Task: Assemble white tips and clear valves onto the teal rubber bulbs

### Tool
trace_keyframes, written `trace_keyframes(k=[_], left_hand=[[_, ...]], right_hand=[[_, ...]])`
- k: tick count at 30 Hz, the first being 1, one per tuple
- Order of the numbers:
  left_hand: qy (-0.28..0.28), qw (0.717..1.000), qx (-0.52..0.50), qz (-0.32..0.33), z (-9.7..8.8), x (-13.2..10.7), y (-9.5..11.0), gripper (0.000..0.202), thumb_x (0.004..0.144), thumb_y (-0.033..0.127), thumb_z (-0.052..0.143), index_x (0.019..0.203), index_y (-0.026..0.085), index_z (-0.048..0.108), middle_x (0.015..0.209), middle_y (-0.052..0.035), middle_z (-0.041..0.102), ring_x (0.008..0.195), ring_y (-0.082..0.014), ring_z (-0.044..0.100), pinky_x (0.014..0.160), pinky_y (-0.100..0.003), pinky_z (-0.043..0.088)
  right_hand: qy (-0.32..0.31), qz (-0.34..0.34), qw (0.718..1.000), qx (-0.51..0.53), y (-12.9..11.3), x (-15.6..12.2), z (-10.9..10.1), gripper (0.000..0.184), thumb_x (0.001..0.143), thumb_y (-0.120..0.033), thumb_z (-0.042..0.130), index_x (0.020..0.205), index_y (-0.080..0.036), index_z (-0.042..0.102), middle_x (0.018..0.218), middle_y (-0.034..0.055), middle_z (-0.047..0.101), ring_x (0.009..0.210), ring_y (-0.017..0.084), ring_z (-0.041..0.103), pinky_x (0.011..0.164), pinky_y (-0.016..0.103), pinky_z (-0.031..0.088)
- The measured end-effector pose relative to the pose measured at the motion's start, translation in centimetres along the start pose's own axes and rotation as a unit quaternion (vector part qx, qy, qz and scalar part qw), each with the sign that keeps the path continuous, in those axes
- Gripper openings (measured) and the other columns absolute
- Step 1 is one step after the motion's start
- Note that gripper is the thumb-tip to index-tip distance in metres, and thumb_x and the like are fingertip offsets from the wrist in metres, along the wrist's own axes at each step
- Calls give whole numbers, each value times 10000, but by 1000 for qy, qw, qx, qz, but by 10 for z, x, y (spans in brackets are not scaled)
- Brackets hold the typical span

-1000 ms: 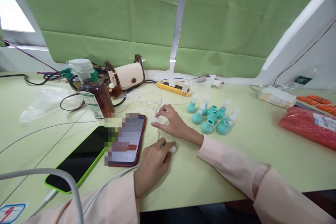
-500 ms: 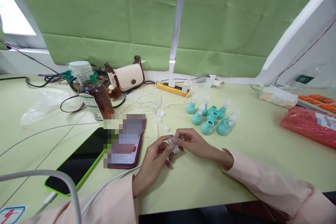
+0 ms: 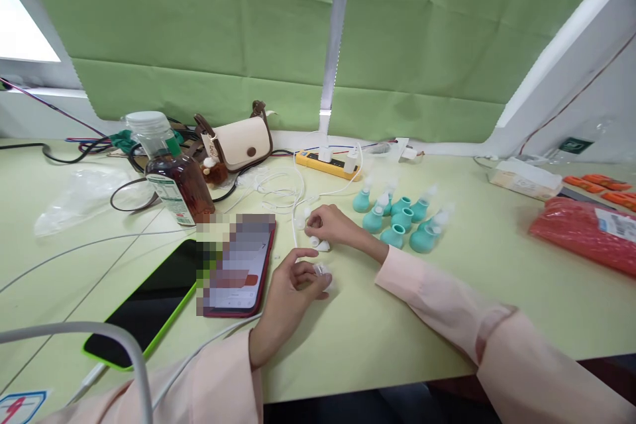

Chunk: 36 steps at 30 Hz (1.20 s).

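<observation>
Between the thumb and fingers of my left hand (image 3: 294,288) is a small clear plastic piece (image 3: 322,269), held just above the table. My right hand (image 3: 332,224) is stretched further forward, its fingertips bunched low over a few small white plastic pieces (image 3: 323,246). Whether those fingertips grip one of the pieces is hidden from me. To the right of that hand stand several teal squeeze bulbs (image 3: 392,236). Some carry clear tips, and others show open necks.
Two phones lie left of my hands: one in a green case (image 3: 149,301), one in a red case (image 3: 238,278). Behind them stand a bottle of dark liquid (image 3: 181,185) and a cream handbag (image 3: 243,144). A yellow power strip (image 3: 328,165) trails white cables. A red package (image 3: 581,232) lies right.
My right hand has left the clear piece and moved forward and left to the small white pieces. My left hand keeps the clear piece in nearly the same place.
</observation>
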<state>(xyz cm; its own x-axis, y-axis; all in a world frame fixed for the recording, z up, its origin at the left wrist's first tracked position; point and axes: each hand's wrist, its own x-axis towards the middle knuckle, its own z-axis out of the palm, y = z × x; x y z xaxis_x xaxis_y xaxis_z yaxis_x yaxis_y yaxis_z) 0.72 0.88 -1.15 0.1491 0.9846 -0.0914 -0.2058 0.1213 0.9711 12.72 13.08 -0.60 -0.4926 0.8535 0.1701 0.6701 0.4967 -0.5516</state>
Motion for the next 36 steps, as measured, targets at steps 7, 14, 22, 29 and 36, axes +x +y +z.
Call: trace_keyframes(k=[7, 14, 22, 29, 36], left_hand=[[21, 998, 49, 23, -3, 0, 2, 369, 577, 201, 686, 924, 135, 578, 678, 1, 594, 643, -132, 577, 644, -270, 493], [21, 999, 46, -6, -3, 0, 7, 473, 564, 214, 708, 1013, 118, 595, 749, -35, 660, 716, -161, 600, 714, -287, 471], [-13, 997, 81, -1, -4, -2, 5, 508, 595, 250, 695, 1073, 131, 572, 869, -58, 668, 822, -195, 591, 714, -271, 466], [-33, 996, 81, -7, -5, -1, 3, 498, 600, 247, 690, 1072, 135, 574, 848, -55, 674, 837, -208, 594, 761, -311, 462], [-17, 995, 101, 8, -2, -2, 6, 439, 578, 232, 705, 999, 139, 622, 816, -43, 687, 777, -197, 608, 718, -290, 484]], right_hand=[[12, -18, 997, 69, -16, -12, -22, 60, 639, -133, 539, 641, -123, 598, 582, 15, 585, 550, 109, 542, 566, 241, 430], [-123, 25, 835, 536, -10, -75, -30, 97, 624, -166, 655, 648, -128, 570, 520, -21, 572, 443, 90, 540, 416, 214, 449], [-50, 134, 816, 560, -5, -94, -17, 119, 544, -153, 726, 650, -136, 675, 579, 12, 634, 489, 97, 572, 470, 215, 485], [-75, 118, 828, 543, -17, -98, -15, 103, 591, -234, 701, 645, -148, 687, 575, -2, 600, 470, 78, 537, 468, 211, 475], [-58, 104, 821, 558, -18, -98, -8, 95, 588, -232, 702, 647, -159, 686, 603, -13, 584, 460, 67, 530, 444, 201, 470]])
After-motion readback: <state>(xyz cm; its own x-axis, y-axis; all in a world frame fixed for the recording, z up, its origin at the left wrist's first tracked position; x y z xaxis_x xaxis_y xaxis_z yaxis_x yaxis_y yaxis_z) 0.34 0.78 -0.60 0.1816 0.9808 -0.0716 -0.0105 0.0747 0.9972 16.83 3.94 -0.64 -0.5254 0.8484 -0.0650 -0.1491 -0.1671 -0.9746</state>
